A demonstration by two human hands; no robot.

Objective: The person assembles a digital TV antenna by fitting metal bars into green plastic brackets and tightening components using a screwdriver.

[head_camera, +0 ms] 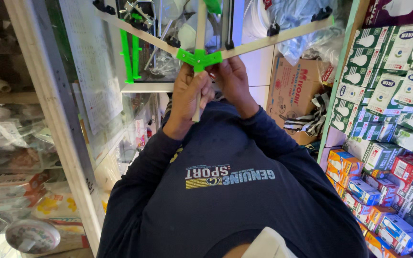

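While I watch from above, this is how it lies:
Left hand (187, 98): closed around the pale centre rod (197, 102).
Right hand (233, 79): I see it gripping under the green hub (199, 58).
Rack: raised at chest height, arms (278, 34) spread; I judge it nearly assembled.
Right side: shelves of bulb boxes (388, 91).

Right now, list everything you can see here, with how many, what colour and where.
green plastic hub with pale metal rods: one, green and silver, top centre, held in both hands
green plastic clips: two or so, bright green, on the left rod
glass-fronted cabinet: one, pale frame, left side
brown cardboard carton: one, brown, right of centre
boxed light bulbs: many, green and white, upper right shelves
small coloured boxes: many, orange, blue and red, lower right shelves
round lidded tub: one, whitish, bottom left
dark blue long-sleeved shirt: one, navy, centre
left hand: gripping the lower rod
right hand: at the hub
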